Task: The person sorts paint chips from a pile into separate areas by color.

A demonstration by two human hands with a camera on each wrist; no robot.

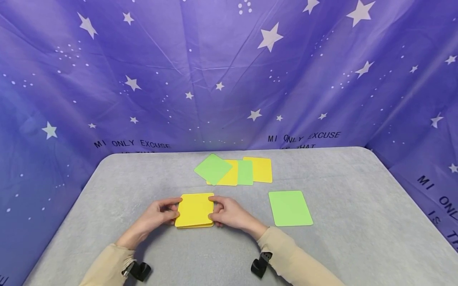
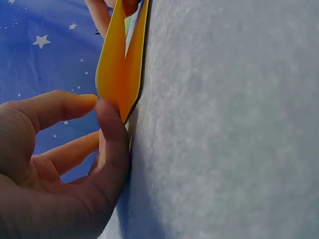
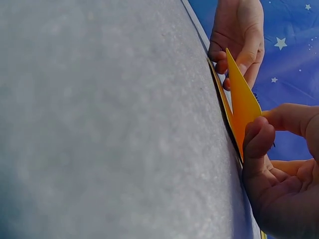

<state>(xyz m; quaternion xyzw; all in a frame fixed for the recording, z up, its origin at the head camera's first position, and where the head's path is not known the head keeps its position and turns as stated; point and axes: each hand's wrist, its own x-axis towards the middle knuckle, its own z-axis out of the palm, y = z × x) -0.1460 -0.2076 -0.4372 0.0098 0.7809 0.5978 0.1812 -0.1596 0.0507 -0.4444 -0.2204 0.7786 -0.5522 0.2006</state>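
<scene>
I have the upper yellow card (image 1: 195,209) between my two hands, left of the middle of the surface (image 1: 358,222) and well in from its far edge. The fingers of my left hand (image 1: 158,216) are clamped on its left side, forefinger and thumb together; those of my right hand (image 1: 230,214) pinch its right side. Beneath it lies a lower yellow card (image 1: 205,225), a strip showing along the near side, and both wrist views show a wedge of space between the two.

To do this well, I'd pinch lightly, since thin card would likely bow under a squeeze from both sides, and move both hands at one pace so neither side dips. My lower fingers ought to stay clear of the bottom card, or I could nudge it. The lone green card (image 1: 290,208), toward the right edge, leaves my right hand room.
</scene>
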